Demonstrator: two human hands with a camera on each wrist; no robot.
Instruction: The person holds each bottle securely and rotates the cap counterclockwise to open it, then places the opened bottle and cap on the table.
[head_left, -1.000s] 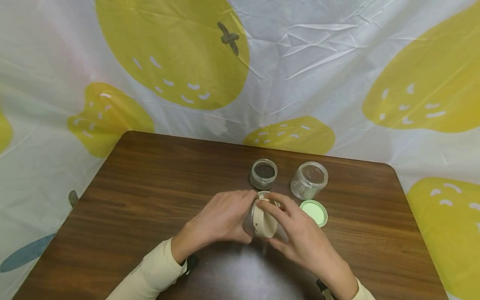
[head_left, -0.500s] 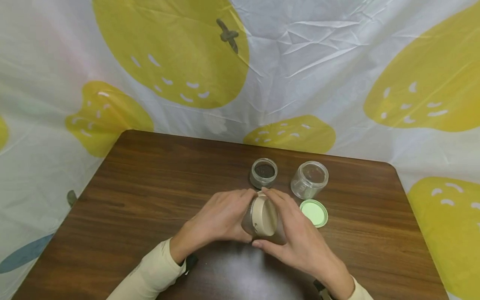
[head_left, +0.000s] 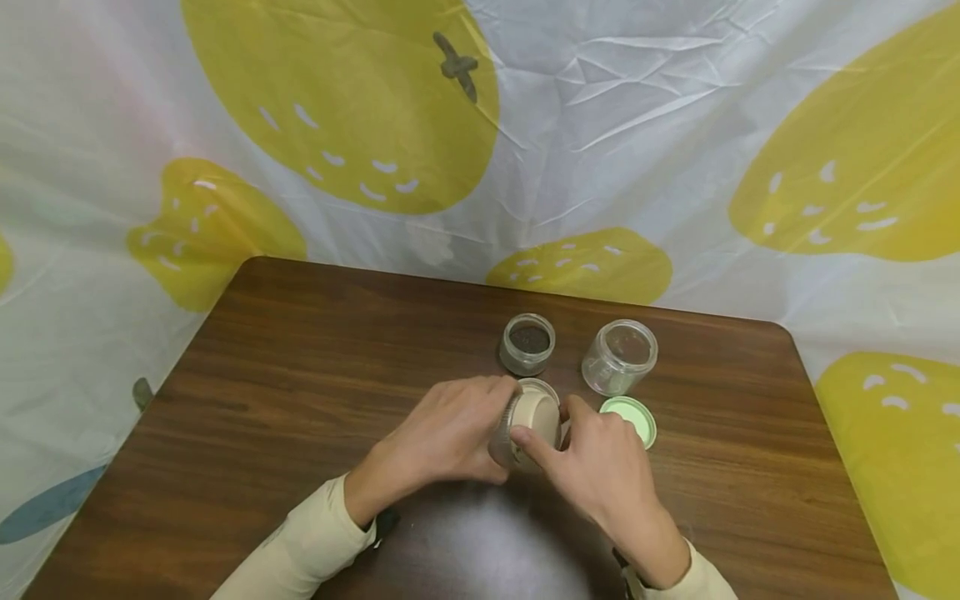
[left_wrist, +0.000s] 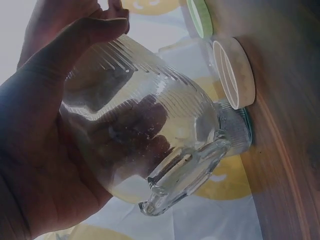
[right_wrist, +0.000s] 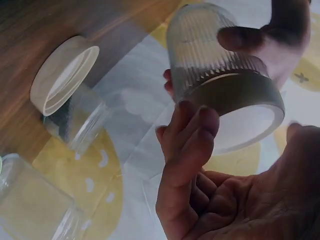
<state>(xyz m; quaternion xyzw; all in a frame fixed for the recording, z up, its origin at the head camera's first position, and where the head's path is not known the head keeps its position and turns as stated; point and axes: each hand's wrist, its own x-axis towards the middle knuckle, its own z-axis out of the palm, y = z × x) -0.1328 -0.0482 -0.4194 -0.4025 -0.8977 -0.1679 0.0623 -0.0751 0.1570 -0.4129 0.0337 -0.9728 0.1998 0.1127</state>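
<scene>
Item 1: ribbed glass jar (head_left: 501,433), held tilted just above the worktop (head_left: 315,367), near its middle. I log the left hand (head_left: 442,437) wrapped round the body, fingers curled and grasping it; the left wrist view shows the palm and thumb through the glass.

Item 2: beige lid (head_left: 534,423) seated on that jar's mouth. The right hand (head_left: 600,471) has thumb and fingertips (right_wrist: 192,122) pinched on the lid's rim. I cannot tell from these views whether the thread is tight or loose; I judge the lid's turning to be under way, not finished.

Item 3: second beige lid (right_wrist: 65,74), lying loose with its hollow side showing, just behind the held jar.

Item 4: small jar with dark contents (head_left: 528,343), uncapped, standing behind the hands.

Item 5: clear empty jar (head_left: 619,357), uncapped, to the right of item 4.

Item 6: green lid (head_left: 632,419), flat on the worktop just in front of item 5, beside the right hand.

Status, as I judge it: one jar has a lid on; two jars stand open; two lids lie loose.

Backdrop: white sheet with yellow fruit print (head_left: 337,108).
</scene>
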